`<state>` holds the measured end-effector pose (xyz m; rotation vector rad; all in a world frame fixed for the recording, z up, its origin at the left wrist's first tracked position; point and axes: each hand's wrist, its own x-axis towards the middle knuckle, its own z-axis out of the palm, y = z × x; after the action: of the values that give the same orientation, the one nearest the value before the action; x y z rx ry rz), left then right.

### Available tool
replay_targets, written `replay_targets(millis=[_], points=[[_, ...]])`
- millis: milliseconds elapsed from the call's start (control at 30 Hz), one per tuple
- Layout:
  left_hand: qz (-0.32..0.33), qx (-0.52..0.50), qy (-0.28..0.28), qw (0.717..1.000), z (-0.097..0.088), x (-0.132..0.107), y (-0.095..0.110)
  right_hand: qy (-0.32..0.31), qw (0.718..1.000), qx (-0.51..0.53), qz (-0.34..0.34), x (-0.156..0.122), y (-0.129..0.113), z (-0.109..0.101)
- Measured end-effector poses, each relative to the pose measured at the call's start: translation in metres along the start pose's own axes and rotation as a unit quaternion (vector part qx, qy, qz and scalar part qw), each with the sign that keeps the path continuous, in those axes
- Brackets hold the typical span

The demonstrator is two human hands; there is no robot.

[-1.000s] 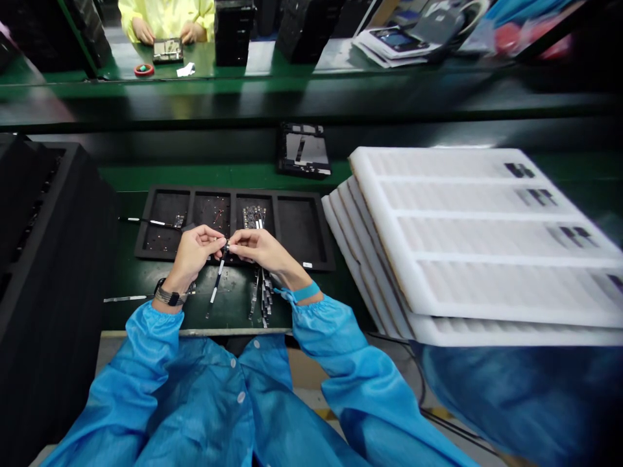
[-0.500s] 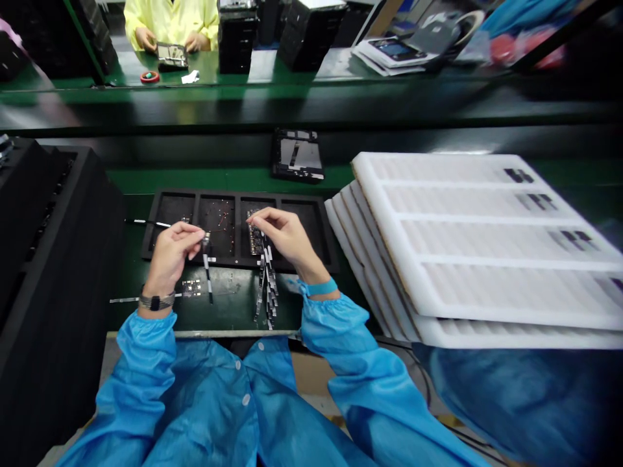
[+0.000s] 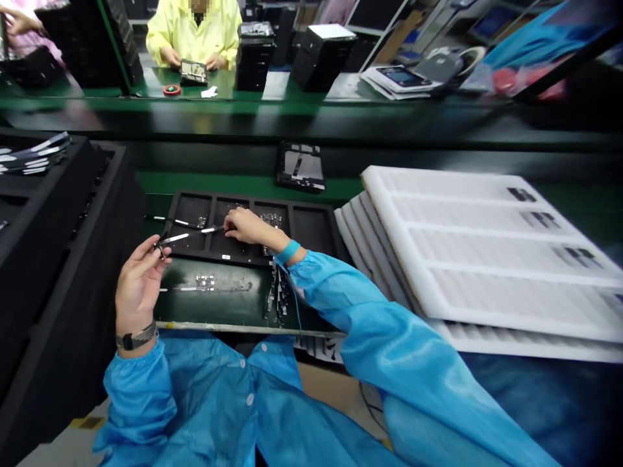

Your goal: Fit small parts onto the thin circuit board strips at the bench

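Observation:
My left hand [image 3: 139, 279], left of the black compartment tray [image 3: 233, 257], pinches a small circuit board [image 3: 160, 248] by its edge. A thin black-and-white flex cable [image 3: 176, 239] runs from that board to the right. Over the tray's second compartment, my right hand [image 3: 246, 226] has its fingers closed at the cable's far end. Several small boards [image 3: 271, 224] sit in the third compartment, partly behind my right wrist, their cables [image 3: 277, 292] hanging over the front edge. Another board with a cable [image 3: 205, 283] lies on the green table in front.
White foam trays [image 3: 438, 246] are stacked at the right, black foam trays [image 3: 53, 259] at the left. A dark device casing [image 3: 300, 165] lies behind the compartment tray. Across the bench, a person in yellow [image 3: 195, 39] holds a similar casing [image 3: 193, 71].
My left hand has moved left and slightly down with the board. My right hand has left the row of boards and moved left to the cable, which hung down before and now stretches sideways.

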<state>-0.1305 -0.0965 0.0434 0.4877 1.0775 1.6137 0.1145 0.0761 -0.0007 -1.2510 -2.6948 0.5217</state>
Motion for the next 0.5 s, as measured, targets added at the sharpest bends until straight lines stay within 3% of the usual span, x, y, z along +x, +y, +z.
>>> replay_targets(millis=[133, 267, 400, 500], points=[[-0.005, -0.017, 0.007, 1.000, -0.010, -0.003, -0.004, -0.012, 1.000, -0.013, 0.023, 0.001, -0.005, 0.004], [-0.009, -0.040, -0.014, 0.999, -0.007, -0.005, -0.011, 0.075, 0.991, 0.103, 0.031, -0.011, -0.003, 0.003], [0.005, -0.038, -0.047, 0.998, 0.011, 0.003, -0.016, 0.114, 0.941, 0.315, 0.035, -0.034, -0.001, 0.000], [0.012, -0.027, -0.065, 0.997, 0.031, 0.019, -0.022, 0.125, 0.908, 0.399, 0.033, -0.051, -0.005, -0.002]])
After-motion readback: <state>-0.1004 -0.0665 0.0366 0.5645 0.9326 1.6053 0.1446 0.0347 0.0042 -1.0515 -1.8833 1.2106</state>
